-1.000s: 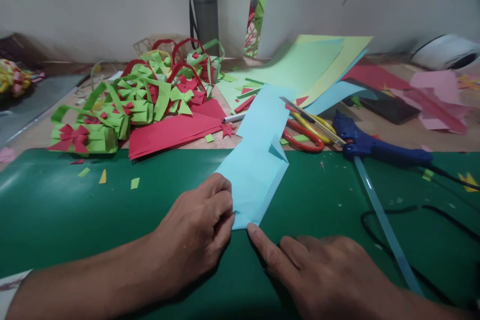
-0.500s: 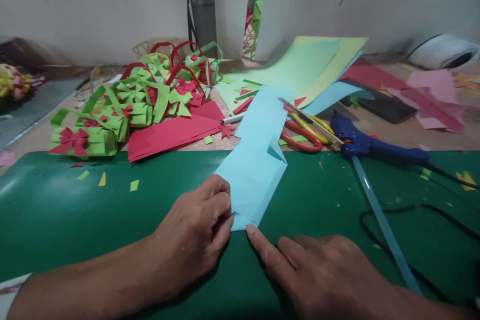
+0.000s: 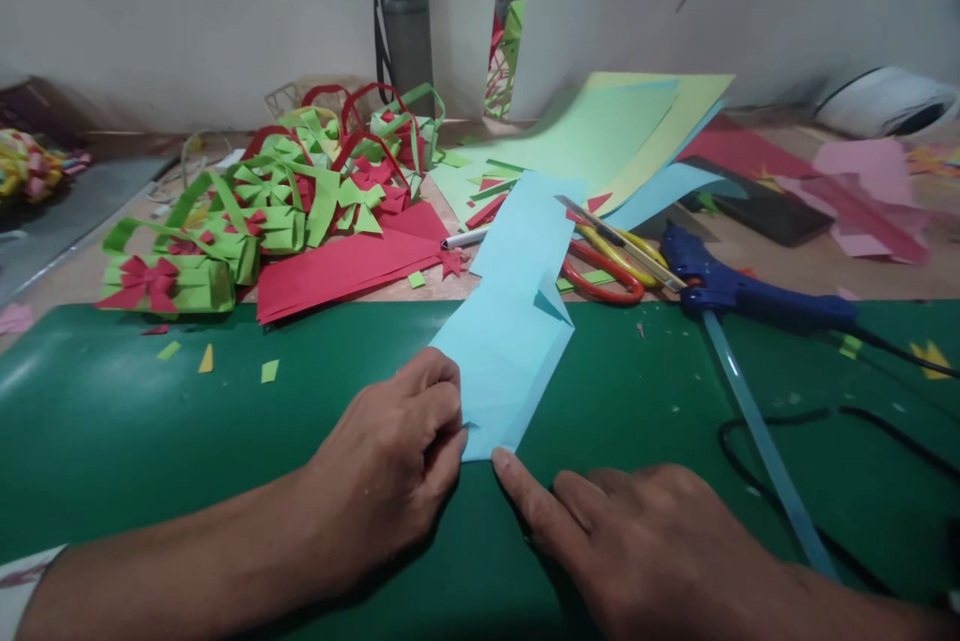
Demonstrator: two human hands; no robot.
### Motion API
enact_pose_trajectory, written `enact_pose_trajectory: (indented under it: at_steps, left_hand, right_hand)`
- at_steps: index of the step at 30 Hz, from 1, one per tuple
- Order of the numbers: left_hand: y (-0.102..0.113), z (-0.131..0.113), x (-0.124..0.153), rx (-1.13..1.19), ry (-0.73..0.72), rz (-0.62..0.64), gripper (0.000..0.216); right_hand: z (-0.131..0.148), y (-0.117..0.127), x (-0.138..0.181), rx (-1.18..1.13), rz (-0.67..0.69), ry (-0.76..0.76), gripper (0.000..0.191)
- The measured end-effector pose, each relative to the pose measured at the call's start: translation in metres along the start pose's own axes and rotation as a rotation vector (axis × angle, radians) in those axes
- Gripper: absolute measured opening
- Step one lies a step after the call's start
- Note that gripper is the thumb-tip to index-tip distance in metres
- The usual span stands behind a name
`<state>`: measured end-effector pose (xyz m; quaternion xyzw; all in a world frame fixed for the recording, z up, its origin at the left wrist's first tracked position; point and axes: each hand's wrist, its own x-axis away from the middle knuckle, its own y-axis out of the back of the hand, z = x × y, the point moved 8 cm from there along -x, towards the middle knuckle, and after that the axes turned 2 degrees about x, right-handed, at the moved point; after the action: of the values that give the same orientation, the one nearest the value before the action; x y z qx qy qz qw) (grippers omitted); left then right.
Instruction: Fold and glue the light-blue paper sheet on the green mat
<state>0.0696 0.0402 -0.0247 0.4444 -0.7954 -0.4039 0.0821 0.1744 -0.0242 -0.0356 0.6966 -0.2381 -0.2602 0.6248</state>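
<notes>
A folded light blue paper (image 3: 510, 351) lies on the green mat, creased along its right side, with a small flap near the bottom. My left hand (image 3: 397, 461) is closed on its lower left edge, fingers curled and thumb pressed in. The index finger of my right hand (image 3: 637, 531) stretches out, its tip touching the paper's bottom edge. That hand's other fingers are bent, and nothing shows in its grasp. The upper end of the paper reaches past the mat, beside red-handled scissors (image 3: 607, 283).
A blue glue gun (image 3: 750, 296) with a long glue stick (image 3: 765, 441) rests at right, its black cord trailing. Small green paper bags (image 3: 187, 281) and red paper sheets (image 3: 352, 261) sit at left. Behind are coloured sheets (image 3: 570, 126), a phone (image 3: 765, 206) and a dark bottle (image 3: 405, 31).
</notes>
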Motion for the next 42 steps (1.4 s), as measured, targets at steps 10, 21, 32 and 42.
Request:
enact_pose_trajectory:
  at_steps: [10, 21, 32, 42]
  left_hand:
    - [0.0009, 0.0001, -0.0013, 0.033, 0.009, -0.003, 0.02]
    - [0.002, -0.0018, -0.0017, 0.029, 0.024, 0.001, 0.022]
    - [0.0033, 0.0021, -0.0025, 0.039, 0.055, -0.002, 0.021]
    - [0.0065, 0.0007, -0.0026, 0.013, 0.042, -0.04, 0.02]
  right_hand:
    - [-0.0032, 0.0033, 0.0, -0.037, -0.029, -0.001, 0.05]
    - [-0.0047, 0.003, -0.002, -0.09, -0.018, -0.006, 0.054]
    - [-0.0062, 0.0012, -0.0053, -0.121, 0.011, 0.011, 0.055]
    - [-0.0048, 0.004, -0.0039, -0.123, 0.004, -0.009, 0.055]
